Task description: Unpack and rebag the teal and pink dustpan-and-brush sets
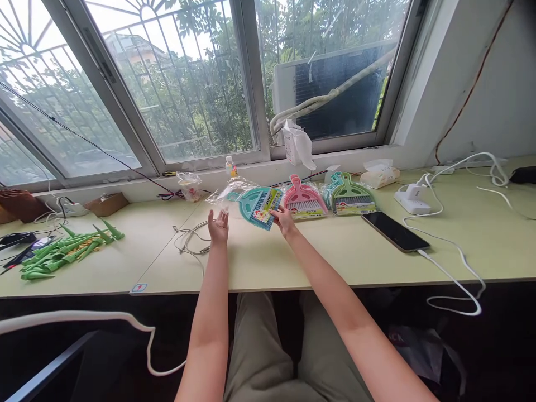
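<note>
above the pale desk point(259, 265), the right hand point(286, 221) pinches one edge of a teal dustpan set point(258, 207); the left hand point(218, 226), beside it, has fingers apart. held only there, it could slip.

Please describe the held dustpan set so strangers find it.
Beneath the window is a table. Near its middle is a teal dustpan set. Only this one is in the right hand; a pink set and a green set lie to its right.
</note>
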The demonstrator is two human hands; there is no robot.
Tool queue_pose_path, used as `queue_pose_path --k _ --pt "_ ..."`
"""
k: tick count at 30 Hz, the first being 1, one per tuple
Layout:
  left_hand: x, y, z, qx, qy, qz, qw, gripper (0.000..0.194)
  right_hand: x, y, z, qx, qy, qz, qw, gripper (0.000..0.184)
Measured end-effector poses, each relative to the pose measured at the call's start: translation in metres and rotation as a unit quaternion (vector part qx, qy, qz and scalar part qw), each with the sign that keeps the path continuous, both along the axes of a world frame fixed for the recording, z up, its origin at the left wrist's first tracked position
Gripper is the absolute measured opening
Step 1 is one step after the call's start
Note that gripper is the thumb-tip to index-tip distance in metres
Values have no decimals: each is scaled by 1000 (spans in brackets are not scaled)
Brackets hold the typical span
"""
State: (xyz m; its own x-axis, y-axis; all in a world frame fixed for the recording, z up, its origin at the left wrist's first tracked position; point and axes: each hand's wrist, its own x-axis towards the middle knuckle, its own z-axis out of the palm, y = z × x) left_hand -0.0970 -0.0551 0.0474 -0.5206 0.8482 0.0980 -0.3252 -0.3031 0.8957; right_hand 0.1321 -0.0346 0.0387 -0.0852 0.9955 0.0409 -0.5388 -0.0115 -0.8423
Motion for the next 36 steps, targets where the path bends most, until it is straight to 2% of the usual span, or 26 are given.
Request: queue_pose_path --k 4,7,11,13,15,17,21,23,25,28,31,34,36 --pt "8 5 -6 7 -28 -106 994 60 -4 1 -1 7 -25 21 999 20" --pt "29 10 -16 -29 7 -156 987 61 -9 4 -9 -18 -39 -20 999 21" --pt "52 10 -30 -63 64 -309 947 60 -11 10 -21 -80 -34 -98 991 23" --pt "56 9 -32 -74 78 -349 931 54 -10 12 -24 -81 -32 -105 991 25" --pt "55 8 -31 -87 66 -359 927 50 -10 13 -24 -63 -32 -95 993 28" --pt "50 9 -27 -81 35 -343 935 55 -12 12 -23 -43 -34 -75 996 29" --pt "40 12 -21 -10 -1 -221 975 50 -18 7 -20 -20 -47 -36 998 28" --pt "41 12 -21 -8 9 -191 982 45 -22 3 -18 -8 -69 -43 997 28" --pt "47 11 -23 -40 35 -220 974 43 -26 -2 -18 2 -94 -86 992 27" --pt "57 8 -27 -74 66 -313 945 44 -29 -8 -18 13 -116 -174 978 27" --pt "63 6 -28 -70 68 -360 928 47 -30 -10 -18 24 -118 -202 972 28" --pt "62 7 -27 -64 53 -354 932 52 -30 -9 -18 23 -106 -195 975 29" --pt "61 8 -24 -46 38 -309 949 53 -32 -7 -18 17 -82 -179 980 29"
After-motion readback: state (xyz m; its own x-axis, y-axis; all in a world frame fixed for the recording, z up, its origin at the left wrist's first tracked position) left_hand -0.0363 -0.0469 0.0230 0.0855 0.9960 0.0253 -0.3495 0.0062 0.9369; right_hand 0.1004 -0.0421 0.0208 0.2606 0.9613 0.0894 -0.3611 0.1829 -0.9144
